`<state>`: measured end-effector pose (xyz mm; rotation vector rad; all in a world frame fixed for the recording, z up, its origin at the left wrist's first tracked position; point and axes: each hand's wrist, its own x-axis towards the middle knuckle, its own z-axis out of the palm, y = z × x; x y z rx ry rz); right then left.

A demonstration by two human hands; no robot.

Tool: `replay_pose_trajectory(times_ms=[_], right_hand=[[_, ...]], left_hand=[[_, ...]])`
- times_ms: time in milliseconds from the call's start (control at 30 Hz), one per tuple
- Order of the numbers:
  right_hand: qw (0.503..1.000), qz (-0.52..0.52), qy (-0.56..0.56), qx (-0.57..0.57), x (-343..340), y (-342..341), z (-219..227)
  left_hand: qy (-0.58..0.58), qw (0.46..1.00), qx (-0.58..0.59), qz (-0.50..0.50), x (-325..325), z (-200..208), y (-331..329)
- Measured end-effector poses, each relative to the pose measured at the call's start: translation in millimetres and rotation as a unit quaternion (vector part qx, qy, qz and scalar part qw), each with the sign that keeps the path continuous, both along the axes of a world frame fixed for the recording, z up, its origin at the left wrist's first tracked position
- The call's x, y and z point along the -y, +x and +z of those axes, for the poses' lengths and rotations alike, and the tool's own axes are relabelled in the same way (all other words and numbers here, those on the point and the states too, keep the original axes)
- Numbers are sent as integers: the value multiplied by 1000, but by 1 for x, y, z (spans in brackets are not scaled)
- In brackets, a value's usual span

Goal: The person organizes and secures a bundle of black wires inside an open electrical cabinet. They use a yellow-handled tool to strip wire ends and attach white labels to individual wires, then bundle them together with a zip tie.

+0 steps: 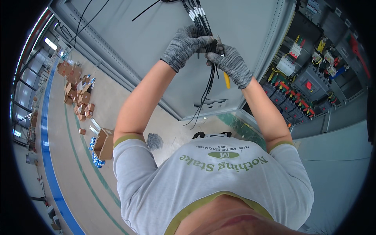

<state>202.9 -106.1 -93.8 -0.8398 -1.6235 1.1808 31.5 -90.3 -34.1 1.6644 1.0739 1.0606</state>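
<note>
Grey knitted gloves cover both my hands, which meet at a bundle of black wires [201, 24] hanging in front of a grey metal panel. My left hand [183, 45] is closed around the bundle below its white sleeve markers [197, 14]. Close beside it, my right hand [232, 64] is closed with a yellow-handled hand tool [226, 80], likely pliers or cutters; the handle sticks out below the palm. The tool's jaws are partly hidden by the fingers and wires. Loose wire ends [206, 96] trail down beneath my hands.
The grey panel [243, 23] has perforated frame rails. An open electrical cabinet on the right holds breakers [313, 84] and coloured wiring. Cardboard boxes [82, 98] lie on the floor at left, with a larger open carton [103, 144] nearer. A blue line [49, 156] runs along the floor.
</note>
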Motion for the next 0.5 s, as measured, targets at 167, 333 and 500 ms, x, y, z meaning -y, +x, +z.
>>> replay_pose_trajectory(times_ms=[167, 333, 500], right_hand=[[995, -60, -71, -47, 25, 21, -16], [888, -5, -353, -295, 100, 40, -95], [893, 159, -402, -128, 152, 47, -139]], left_hand=[[-23, 999, 18, -21, -2, 5, 0], [-16, 999, 31, -28, -8, 2, 4], [-8, 998, 49, -44, -12, -9, 2]])
